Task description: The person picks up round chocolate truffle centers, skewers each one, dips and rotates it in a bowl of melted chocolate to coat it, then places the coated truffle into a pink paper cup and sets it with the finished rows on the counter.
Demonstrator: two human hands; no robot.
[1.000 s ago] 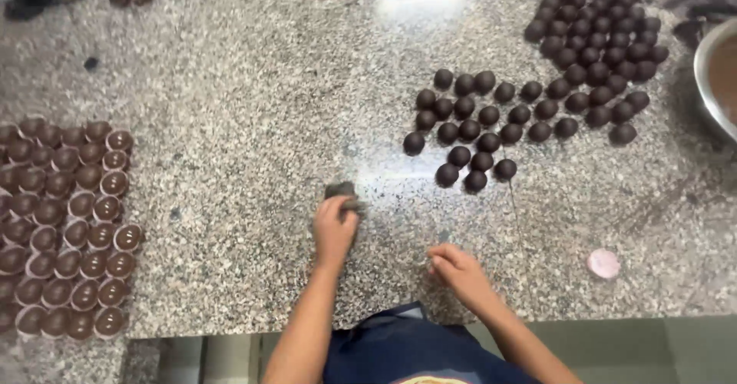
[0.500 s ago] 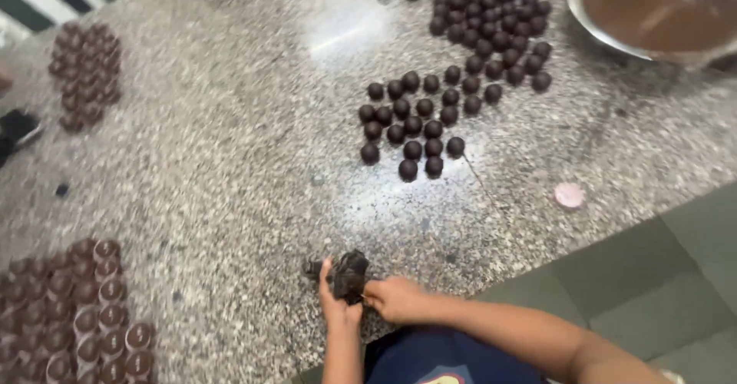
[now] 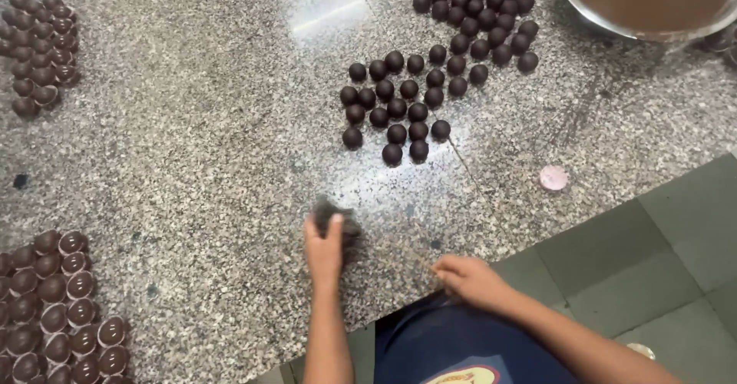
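Observation:
My left hand (image 3: pixel 323 250) presses down on a small dark pad (image 3: pixel 335 217), blurred, on the speckled granite counter (image 3: pixel 199 146) near its front edge. The fingers lie over the pad's near side. Off to the right, my right hand (image 3: pixel 467 277) rests at the counter's edge with nothing in it, its fingers loosely bent and pointing left. A loose cluster of dark chocolate balls (image 3: pixel 395 104) lies on the counter beyond the pad, well apart from both hands.
More chocolate balls (image 3: pixel 476 8) spread toward a metal bowl of melted chocolate (image 3: pixel 652 0) at the top right. Hollow chocolate half-shells sit at the bottom left (image 3: pixel 54 307) and top left (image 3: pixel 42 42). A small pink disc (image 3: pixel 553 177) lies near the counter edge. Green floor tiles (image 3: pixel 660 269) show at right.
Half a second ago both hands were on the dark pad. Now my right hand has let go and moved right to the counter edge. My left hand stays on the pad.

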